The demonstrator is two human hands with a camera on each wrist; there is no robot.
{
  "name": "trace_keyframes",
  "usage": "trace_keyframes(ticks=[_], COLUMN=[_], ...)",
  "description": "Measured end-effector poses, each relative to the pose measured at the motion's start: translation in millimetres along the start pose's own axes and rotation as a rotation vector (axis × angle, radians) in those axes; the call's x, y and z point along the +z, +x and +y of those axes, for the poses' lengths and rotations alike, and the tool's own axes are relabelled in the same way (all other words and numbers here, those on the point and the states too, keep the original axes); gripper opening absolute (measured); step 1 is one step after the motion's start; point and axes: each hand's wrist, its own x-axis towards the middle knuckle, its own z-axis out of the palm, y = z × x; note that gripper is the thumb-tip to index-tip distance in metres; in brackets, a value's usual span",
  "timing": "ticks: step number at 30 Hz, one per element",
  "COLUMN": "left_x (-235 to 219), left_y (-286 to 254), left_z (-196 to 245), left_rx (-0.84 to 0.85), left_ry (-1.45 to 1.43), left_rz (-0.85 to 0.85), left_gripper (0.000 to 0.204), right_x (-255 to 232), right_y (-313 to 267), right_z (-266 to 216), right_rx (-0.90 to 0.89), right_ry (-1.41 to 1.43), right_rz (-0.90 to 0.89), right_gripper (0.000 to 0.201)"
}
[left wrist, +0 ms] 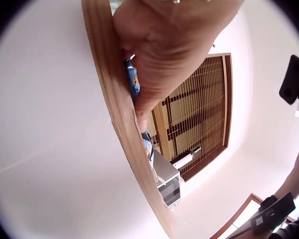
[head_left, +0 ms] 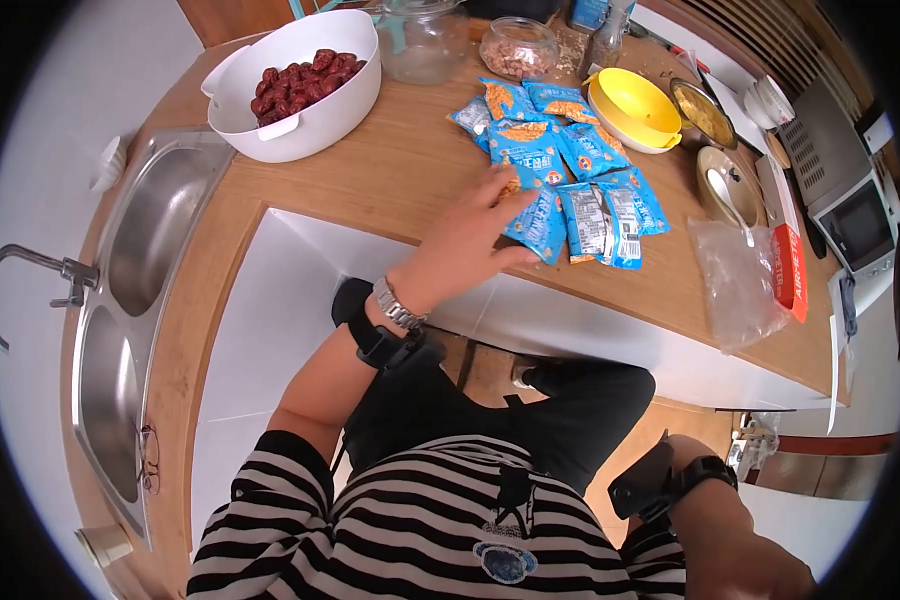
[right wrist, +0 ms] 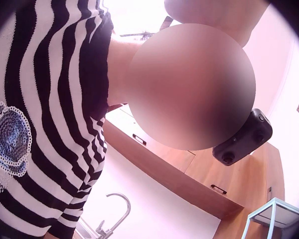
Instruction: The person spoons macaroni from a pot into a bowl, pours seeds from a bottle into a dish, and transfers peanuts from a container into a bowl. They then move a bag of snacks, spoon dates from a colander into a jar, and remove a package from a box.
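At the front of the wooden counter my left hand [head_left: 480, 235] grips the near-left blue snack packet [head_left: 540, 225], its fingers and thumb at the packet's left end. Seen from the left wrist, the hand [left wrist: 164, 50] is low over the counter edge, and a strip of blue packet [left wrist: 133, 79] shows beneath it. Several more blue packets lie in an overlapping pile just beyond, one with its silver printed back [head_left: 602, 222] facing up. Away from the counter, my right hand [head_left: 755, 575] is raised near the body at the lower right; its fingers are out of sight.
A white pot [head_left: 320, 125] of dark red dates stands at the back left beside a double sink [head_left: 155, 225]. Glass jars, one of them an open jar [head_left: 518, 48], and a yellow bowl [head_left: 635, 105] stand behind the packets. A clear plastic bag [head_left: 735, 290] and red-ended box [head_left: 788, 270] lie to the right.
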Motion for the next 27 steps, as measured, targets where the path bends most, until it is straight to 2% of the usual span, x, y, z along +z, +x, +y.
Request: trace_keyframes(ticks=[5,8,12,15,18,20,21,22,24,25,27], left_x=[19,26,28,27,18,2,-7,-16,-35,-40,-39], left_y=[18,26,30,32,35,40,45,50,62,67,73], left_z=[7,16,20,20,14,9,3,-5,-17,-26,-48], left_rx=[0.054,0.026,0.034,0.044,0.039,0.073,0.078,0.012,-0.112,-0.101,-0.116], left_ry=[0.239,0.346,0.384,0.430,0.457,0.499,0.499,0.449,0.397,0.397,0.346], left_rz=[0.030,-0.002,-0.011,-0.029,-0.040,-0.055,-0.049,-0.080,-0.181,-0.178,-0.270], left_gripper=[0.054,0.053,0.053,0.056,0.063,0.080,0.080,0.089,0.106,0.106,0.105], right_x=[1,-9,-17,-3,-8,-38,-42,-57,-75,-85,-102], right_y=[-4,-12,-19,-14,-16,-50,-45,-41,-69,-84,-106], right_z=[17,3,0,33,29,17,20,42,72,78,90], right_rx=[-0.092,-0.150,-0.222,-0.276,-0.333,0.153,0.664,0.865,0.972,0.969,1.067], right_ry=[-0.025,-0.048,-0.076,-0.107,-0.136,-0.508,-0.974,-1.111,-1.377,-1.389,-1.414], right_rz=[0.036,0.067,0.105,0.116,0.124,0.070,-0.199,-0.520,-0.905,-0.902,-1.014], right_gripper=[0.021,0.022,0.022,0.023,0.023,0.030,0.035,0.046,0.056,0.056,0.058])
